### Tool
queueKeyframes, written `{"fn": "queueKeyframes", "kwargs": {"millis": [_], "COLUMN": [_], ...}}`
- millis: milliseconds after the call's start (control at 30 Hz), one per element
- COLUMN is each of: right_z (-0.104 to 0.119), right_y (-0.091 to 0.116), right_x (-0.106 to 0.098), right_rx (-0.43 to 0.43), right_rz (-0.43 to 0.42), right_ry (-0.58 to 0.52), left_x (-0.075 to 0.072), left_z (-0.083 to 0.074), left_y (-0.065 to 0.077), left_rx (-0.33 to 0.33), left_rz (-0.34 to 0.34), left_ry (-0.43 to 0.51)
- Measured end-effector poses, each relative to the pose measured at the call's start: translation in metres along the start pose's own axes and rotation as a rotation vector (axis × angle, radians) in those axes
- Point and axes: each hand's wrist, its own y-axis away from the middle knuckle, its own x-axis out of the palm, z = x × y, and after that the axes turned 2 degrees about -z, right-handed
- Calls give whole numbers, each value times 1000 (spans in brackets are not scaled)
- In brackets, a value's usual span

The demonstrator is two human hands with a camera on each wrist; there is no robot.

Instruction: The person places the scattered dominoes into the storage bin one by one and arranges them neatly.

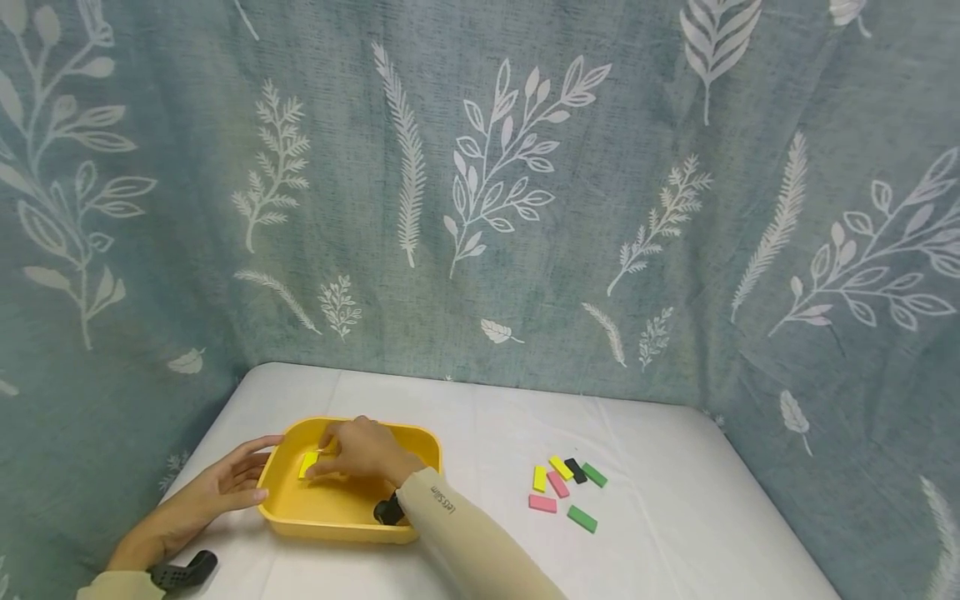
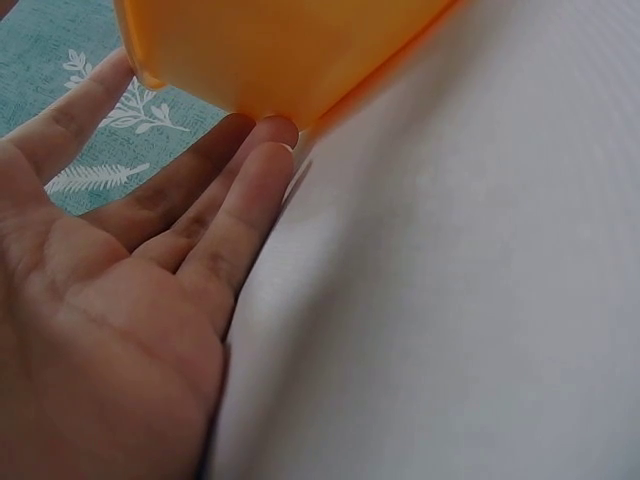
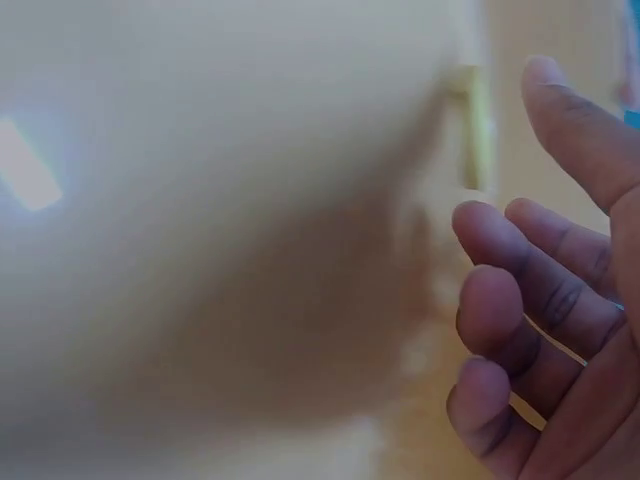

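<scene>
While the left hand (image 1: 217, 485) steadies the yellow tray (image 1: 337, 532) from outside its left wall, fingers apart and fairly straight, tips against the plastic, the right hand (image 1: 363, 450) reaches down inside, thumb and fingers spread around one end of a yellow block (image 1: 307, 465) that lies in the left part of the tray (maybe more yellow under the fingers, can't tell). Right wrist view shows a gap, so no pinch that I can see; contact unconfirmed. Step in hand, my read: placing or picking that block, can't say which. Next move calls for either thumb and fingers squaring up on its sides, or a clean lift away without nudging it. Tray: smooth, slightly glossy, rounded corners, flared walls. Block: small flat rectangle. Well right of the tray: a black block (image 1: 575, 470), a yellow pair (image 1: 561, 467), a pink pair (image 1: 557, 484), a green pair (image 1: 594, 475), same slim shape, loosely scattered. White tablecloth (image 1: 660, 517), faintly creased. Behind: blue-green curtain (image 1: 555, 250), woven look, white leaf prints.
</scene>
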Motion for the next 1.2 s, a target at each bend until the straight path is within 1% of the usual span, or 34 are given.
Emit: {"fn": "queueKeyframes", "kwargs": {"millis": [100, 233, 333, 433, 600, 700, 900, 1200], "right_z": [-2, -8, -16, -27, -47, -59, -82, -113], "right_y": [5, 15, 23, 33, 55, 70, 99, 145], "right_x": [-16, -39, -53, -63, -75, -84, -97, -109], "right_rx": [-9, -47, -85, -107, -101, -101, -89, -11], "right_rz": [-5, -24, -45, -77, -134, -183, -269, -334], "right_ry": [-6, -18, -28, -27, -29, -58, -105, -123], "left_x": [0, 1, 1, 1, 2, 3, 2, 4], "left_z": [0, 1, 1, 0, -2, -2, -4, -3], "left_y": [0, -1, -2, -2, -1, 1, 4, 3], "left_rx": [-5, -21, -26, -18, -26, -22, 7, -1], "left_rz": [-4, -15, -19, -21, -35, -28, -8, -19], "left_ry": [-6, -10, -10, -22, -34, -24, -19, -18]}}
